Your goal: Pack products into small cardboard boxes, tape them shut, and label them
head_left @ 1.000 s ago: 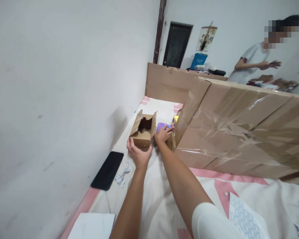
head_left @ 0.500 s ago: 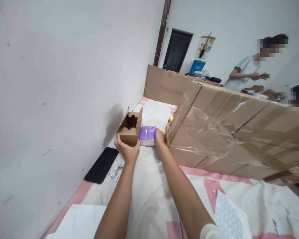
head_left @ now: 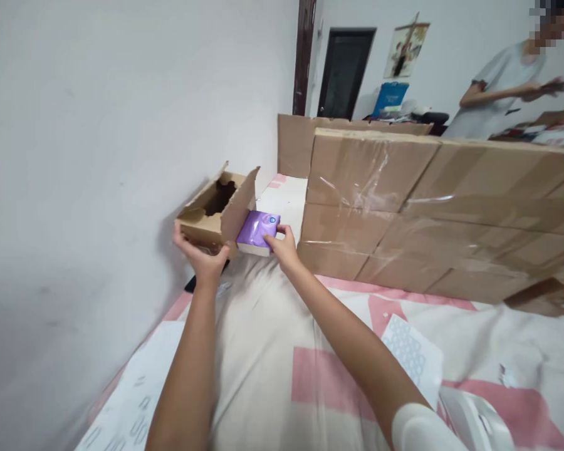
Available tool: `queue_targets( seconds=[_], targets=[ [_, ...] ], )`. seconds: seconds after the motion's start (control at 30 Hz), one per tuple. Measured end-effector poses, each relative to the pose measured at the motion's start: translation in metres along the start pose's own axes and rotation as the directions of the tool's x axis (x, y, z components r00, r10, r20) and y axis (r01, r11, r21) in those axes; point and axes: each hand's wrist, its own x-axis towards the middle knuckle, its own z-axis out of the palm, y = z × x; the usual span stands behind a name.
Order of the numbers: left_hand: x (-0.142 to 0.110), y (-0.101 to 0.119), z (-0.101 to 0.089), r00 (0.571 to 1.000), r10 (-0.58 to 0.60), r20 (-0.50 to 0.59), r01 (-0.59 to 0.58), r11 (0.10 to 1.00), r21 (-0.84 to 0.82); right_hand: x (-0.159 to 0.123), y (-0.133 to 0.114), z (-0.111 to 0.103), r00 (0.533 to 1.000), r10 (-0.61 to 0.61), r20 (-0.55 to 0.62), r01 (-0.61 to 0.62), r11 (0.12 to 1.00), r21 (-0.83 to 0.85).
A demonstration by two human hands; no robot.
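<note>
My left hand (head_left: 201,258) is closed around the near end of an open cardboard box (head_left: 202,230), thumb on one side and fingers on the other. The box's flaps stand up and its dark inside shows through a ragged opening. Against the box's right side lies a purple tissue pack (head_left: 256,230) in glossy wrap with a white edge. My right hand (head_left: 282,245) pinches the pack's right end, thumb on top. Below the box, a black flat object (head_left: 190,285) is mostly covered by my left hand and wrist.
A wall of taped cardboard (head_left: 357,225) stands at the right, a white wall (head_left: 98,156) at the left. Paper sheets (head_left: 416,351) and a white device (head_left: 477,416) lie on the bedsheet (head_left: 258,363). Beyond the cardboard, a person (head_left: 502,94) stands holding something dark.
The box has turned and shifted left toward the wall, covering more of the black object. The purple pack has moved with it, tilted, and my right thumb now rests on its top.
</note>
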Motion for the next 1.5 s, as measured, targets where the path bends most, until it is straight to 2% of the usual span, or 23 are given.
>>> queue_targets(
  seconds=[0.1, 0.17, 0.3, 0.4, 0.5, 0.63, 0.7, 0.77, 0.83, 0.9, 0.97, 1.07, 1.17, 1.33, 1.5],
  targets=[
    [-0.017, 0.037, -0.023, 0.994, 0.102, -0.042, -0.102, 0.995, 0.003, -0.040, -0.017, -0.016, 1.000, 0.002, 0.005, -0.002, 0.999, 0.050],
    [-0.033, 0.057, -0.033, 0.991, 0.129, -0.029, -0.129, 0.992, -0.005, -0.069, -0.025, -0.033, 0.999, 0.035, -0.021, -0.033, 0.996, 0.082],
    [-0.078, 0.091, -0.050, 0.985, 0.166, 0.040, -0.165, 0.986, -0.032, -0.129, -0.035, -0.085, 0.983, 0.185, -0.017, -0.179, 0.966, 0.185],
    [-0.123, 0.113, -0.065, 0.979, 0.184, 0.088, -0.180, 0.982, -0.048, -0.174, -0.034, -0.129, 0.974, 0.224, 0.014, -0.223, 0.957, 0.185],
    [-0.172, 0.131, -0.080, 0.984, 0.124, 0.131, -0.116, 0.991, -0.069, -0.218, -0.023, -0.167, 0.973, 0.227, -0.034, -0.222, 0.968, 0.115],
    [-0.228, 0.146, -0.092, 0.977, -0.019, 0.211, 0.050, 0.988, -0.146, -0.271, -0.004, -0.205, 0.966, 0.243, -0.083, -0.240, 0.970, 0.047],
    [-0.246, 0.148, -0.092, 0.967, -0.076, 0.244, 0.122, 0.977, -0.177, -0.296, 0.001, -0.223, 0.979, 0.204, -0.022, -0.205, 0.978, -0.037],
    [-0.257, 0.147, -0.090, 0.960, -0.097, 0.261, 0.151, 0.969, -0.197, -0.319, -0.002, -0.239, 0.987, 0.159, 0.034, -0.147, 0.961, -0.236],
    [-0.262, 0.141, -0.087, 0.955, -0.092, 0.283, 0.158, 0.962, -0.222, -0.336, -0.011, -0.254, 0.995, 0.098, 0.030, -0.071, 0.865, -0.497],
    [-0.263, 0.134, -0.084, 0.938, -0.093, 0.335, 0.180, 0.954, -0.239, -0.347, -0.023, -0.265, 0.999, 0.003, 0.049, 0.033, 0.712, -0.701],
    [-0.264, 0.127, -0.082, 0.921, -0.094, 0.378, 0.198, 0.949, -0.246, -0.349, -0.034, -0.271, 0.983, -0.054, 0.178, 0.176, 0.575, -0.799],
    [-0.265, 0.121, -0.081, 0.914, -0.102, 0.392, 0.214, 0.944, -0.251, -0.342, -0.046, -0.275, 0.933, -0.014, 0.360, 0.334, 0.412, -0.848],
    [-0.266, 0.118, -0.081, 0.916, -0.106, 0.388, 0.221, 0.939, -0.263, -0.332, -0.054, -0.273, 0.912, 0.035, 0.408, 0.382, 0.291, -0.878],
    [-0.264, 0.117, -0.081, 0.913, -0.111, 0.393, 0.236, 0.929, -0.286, -0.328, -0.065, -0.269, 0.889, 0.048, 0.455, 0.433, 0.234, -0.870],
    [-0.264, 0.118, -0.081, 0.911, -0.116, 0.395, 0.245, 0.924, -0.293, -0.332, -0.065, -0.268, 0.887, 0.068, 0.457, 0.418, 0.304, -0.856]
  ],
)
